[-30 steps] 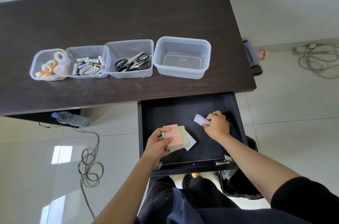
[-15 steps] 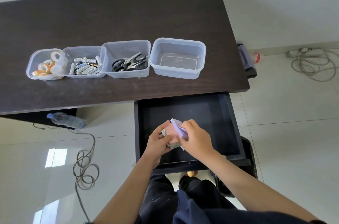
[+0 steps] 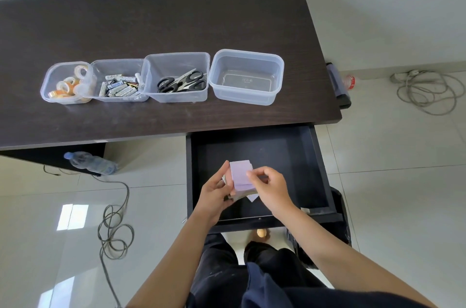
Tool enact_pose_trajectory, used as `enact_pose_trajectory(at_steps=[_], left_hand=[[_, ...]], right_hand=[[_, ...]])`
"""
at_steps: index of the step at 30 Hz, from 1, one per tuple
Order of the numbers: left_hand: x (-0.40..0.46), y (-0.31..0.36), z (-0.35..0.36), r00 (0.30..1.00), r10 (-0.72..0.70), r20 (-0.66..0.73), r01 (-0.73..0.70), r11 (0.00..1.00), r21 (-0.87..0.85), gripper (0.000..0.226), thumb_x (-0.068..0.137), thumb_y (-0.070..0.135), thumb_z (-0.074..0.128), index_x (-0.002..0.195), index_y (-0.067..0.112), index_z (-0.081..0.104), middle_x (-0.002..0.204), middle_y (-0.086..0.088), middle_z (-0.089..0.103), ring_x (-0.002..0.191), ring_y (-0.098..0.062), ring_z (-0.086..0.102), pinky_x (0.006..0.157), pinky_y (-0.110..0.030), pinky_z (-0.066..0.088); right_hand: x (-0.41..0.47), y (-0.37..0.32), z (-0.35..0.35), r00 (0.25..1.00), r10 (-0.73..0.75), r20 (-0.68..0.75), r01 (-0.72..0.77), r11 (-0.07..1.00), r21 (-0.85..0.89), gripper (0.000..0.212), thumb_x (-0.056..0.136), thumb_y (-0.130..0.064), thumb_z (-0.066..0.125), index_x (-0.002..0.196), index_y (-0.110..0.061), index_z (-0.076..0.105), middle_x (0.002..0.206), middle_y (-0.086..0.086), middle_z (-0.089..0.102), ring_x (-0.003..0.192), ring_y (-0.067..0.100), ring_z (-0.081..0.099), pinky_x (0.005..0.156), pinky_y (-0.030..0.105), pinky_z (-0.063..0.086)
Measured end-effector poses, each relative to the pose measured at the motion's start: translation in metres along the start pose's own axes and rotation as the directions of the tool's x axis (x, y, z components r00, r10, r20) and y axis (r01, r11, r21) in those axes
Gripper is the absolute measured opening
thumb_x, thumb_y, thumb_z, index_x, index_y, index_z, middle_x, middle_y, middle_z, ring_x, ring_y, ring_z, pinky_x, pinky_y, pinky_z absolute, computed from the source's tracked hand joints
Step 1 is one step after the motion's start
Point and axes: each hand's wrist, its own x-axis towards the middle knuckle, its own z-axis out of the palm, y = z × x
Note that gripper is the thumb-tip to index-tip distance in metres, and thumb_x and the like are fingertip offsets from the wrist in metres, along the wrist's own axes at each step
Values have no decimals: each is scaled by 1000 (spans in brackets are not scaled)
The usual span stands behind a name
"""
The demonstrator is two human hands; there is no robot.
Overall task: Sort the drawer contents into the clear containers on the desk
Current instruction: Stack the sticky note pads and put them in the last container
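Note:
A stack of sticky-note pads (image 3: 240,173), purple on top with pink and green edges below, is held over the open black drawer (image 3: 317,156). My left hand (image 3: 214,194) grips the stack from its left side. My right hand (image 3: 271,185) pinches the stack's right edge with thumb and fingers. Four clear containers stand in a row on the dark desk (image 3: 164,17): one with tape rolls (image 3: 66,83), one with batteries (image 3: 118,84), one with scissors (image 3: 180,80), and an empty one (image 3: 245,77) at the right.
The drawer floor around the hands is bare. A water bottle (image 3: 92,162) and a coiled cable (image 3: 114,229) lie on the tiled floor at left. Another cable (image 3: 426,92) lies at the right, and a dark bin (image 3: 340,227) stands by the drawer's right corner.
My right hand carried the purple pad from the drawer's right side onto the stack in my left hand. Both hands now hold the gathered stack, raised a little.

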Motion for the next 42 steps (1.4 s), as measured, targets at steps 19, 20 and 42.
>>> enact_pose_trajectory(at_steps=[19, 20, 42], left_hand=[[-18, -9, -12, 999, -4, -32, 5, 999, 32, 53, 96, 16, 53, 135, 49, 39, 115, -1, 64, 108, -26, 63, 87, -36, 55], [-19, -9, -14, 999, -4, -40, 5, 1000, 28, 53, 96, 14, 53, 135, 49, 40, 114, -2, 64, 107, -27, 63, 88, -38, 55], [-19, -4, -57, 989, -58, -138, 45, 994, -99, 43, 90, -3, 54, 126, 19, 61, 112, -5, 54, 103, -30, 58, 81, -40, 55]], right_hand=[[-18, 16, 23, 961, 162, 223, -179, 982, 59, 48, 80, -36, 74, 119, -49, 50, 130, -12, 44, 121, 17, 45, 98, 43, 50], [-18, 18, 24, 959, 155, 236, -175, 982, 66, 48, 79, -36, 74, 119, -49, 51, 131, -14, 44, 120, 17, 46, 98, 42, 50], [56, 65, 26, 971, 232, 53, -153, 779, -607, 53, 67, -18, 76, 115, -16, 53, 114, 6, 53, 106, 27, 54, 79, 36, 50]])
